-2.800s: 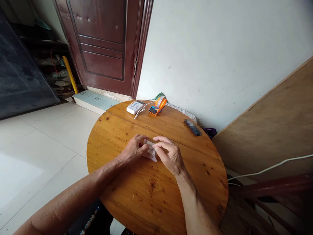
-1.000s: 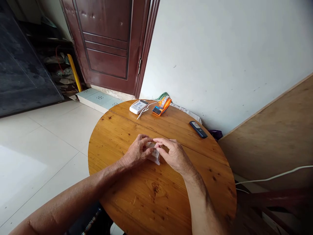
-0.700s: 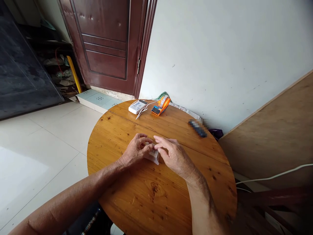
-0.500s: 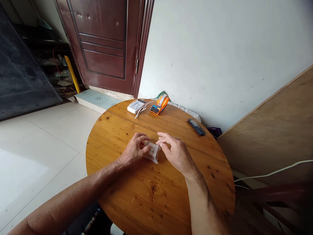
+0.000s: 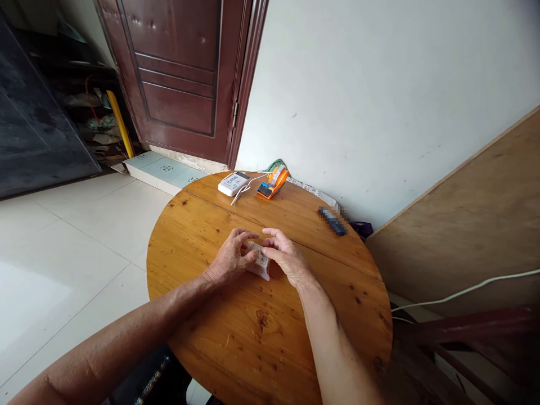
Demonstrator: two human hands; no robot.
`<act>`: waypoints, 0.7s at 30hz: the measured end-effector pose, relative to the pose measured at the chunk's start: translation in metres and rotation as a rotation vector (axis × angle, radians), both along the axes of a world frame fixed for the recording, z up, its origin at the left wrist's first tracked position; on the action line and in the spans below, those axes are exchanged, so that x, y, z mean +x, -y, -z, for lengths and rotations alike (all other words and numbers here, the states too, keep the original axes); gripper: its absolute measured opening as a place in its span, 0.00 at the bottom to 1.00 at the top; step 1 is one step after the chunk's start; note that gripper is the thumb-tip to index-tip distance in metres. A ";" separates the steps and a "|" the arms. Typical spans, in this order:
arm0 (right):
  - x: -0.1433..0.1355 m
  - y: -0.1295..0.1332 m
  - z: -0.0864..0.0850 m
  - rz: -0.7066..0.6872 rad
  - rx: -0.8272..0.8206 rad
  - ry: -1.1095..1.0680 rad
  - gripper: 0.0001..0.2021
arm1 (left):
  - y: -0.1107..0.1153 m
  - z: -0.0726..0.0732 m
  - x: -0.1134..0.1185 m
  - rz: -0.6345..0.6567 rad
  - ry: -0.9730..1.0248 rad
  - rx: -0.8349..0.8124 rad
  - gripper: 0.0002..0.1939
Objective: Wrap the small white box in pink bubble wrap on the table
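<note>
A small packet in clear plastic wrap [image 5: 262,270], with a pale printed face, lies on the round wooden table [image 5: 236,343] between my hands. My left hand [image 5: 232,254] grips its left side, the thumb on top and the fingers curved around the far side. From the right, my right hand [image 5: 289,260] reaches over the packet; its thumb tip rests at the upper right of the packet. The right index finger stretches out above, apart from the thumb. Both hands cover the packet's far part.
Toward the back of the table are a white power bank-like device [image 5: 233,184] with a white cable, and an orange tape dispenser [image 5: 272,184] with a roll in it. A blurred dark object [image 5: 332,220] lies at the right. The wall [image 5: 337,101] stands behind the table.
My right hand has moved left, from beside the packet to over its right part, the thumb now on it. My left hand keeps its hold. The view has shifted slightly.
</note>
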State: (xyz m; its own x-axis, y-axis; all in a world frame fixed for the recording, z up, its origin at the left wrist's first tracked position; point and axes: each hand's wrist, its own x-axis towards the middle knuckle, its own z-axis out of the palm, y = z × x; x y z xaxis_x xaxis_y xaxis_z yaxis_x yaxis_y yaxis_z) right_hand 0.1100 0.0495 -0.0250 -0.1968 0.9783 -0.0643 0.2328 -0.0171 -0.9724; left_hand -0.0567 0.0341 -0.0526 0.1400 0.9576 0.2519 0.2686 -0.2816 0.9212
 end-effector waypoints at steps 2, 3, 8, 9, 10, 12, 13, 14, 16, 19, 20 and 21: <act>0.001 0.000 -0.001 0.015 -0.002 -0.013 0.23 | 0.000 0.000 0.000 0.001 0.001 0.000 0.17; 0.002 0.000 -0.002 0.021 0.000 -0.023 0.23 | 0.000 0.000 0.000 0.002 0.007 -0.002 0.17; 0.015 -0.003 -0.012 0.043 0.051 -0.049 0.19 | 0.001 -0.006 -0.005 -0.022 0.050 -0.024 0.17; 0.019 -0.003 -0.015 0.044 0.066 -0.034 0.18 | 0.002 -0.008 -0.007 -0.029 0.057 -0.031 0.17; 0.022 -0.003 -0.018 0.041 0.077 -0.017 0.17 | 0.002 -0.010 -0.009 -0.040 0.065 -0.036 0.17; 0.027 -0.002 -0.022 0.012 0.081 0.009 0.16 | 0.001 -0.013 -0.012 -0.089 0.093 -0.046 0.16; 0.028 -0.001 -0.024 -0.018 0.074 0.019 0.16 | 0.001 -0.013 -0.013 -0.120 0.114 -0.058 0.16; 0.030 0.000 -0.026 -0.056 0.065 0.030 0.16 | 0.001 -0.014 -0.013 -0.150 0.139 -0.077 0.16; 0.031 0.003 -0.029 -0.141 0.067 0.071 0.17 | 0.000 -0.013 -0.013 -0.183 0.188 -0.132 0.15; 0.030 0.004 -0.030 -0.216 0.131 0.167 0.17 | -0.002 -0.011 -0.012 -0.189 0.219 -0.192 0.16; 0.029 0.004 -0.029 -0.211 0.155 0.185 0.17 | -0.002 -0.011 -0.012 -0.191 0.216 -0.200 0.16; 0.029 0.003 -0.027 -0.194 0.167 0.188 0.19 | -0.002 -0.011 -0.012 -0.192 0.209 -0.204 0.16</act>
State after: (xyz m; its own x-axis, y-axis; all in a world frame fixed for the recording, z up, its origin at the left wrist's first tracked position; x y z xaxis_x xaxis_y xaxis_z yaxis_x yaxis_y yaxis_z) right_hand 0.1390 0.0465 0.0022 -0.3803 0.9240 0.0412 0.3924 0.2016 -0.8974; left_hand -0.0683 0.0362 -0.0414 -0.0819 0.9950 0.0566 0.0986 -0.0485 0.9939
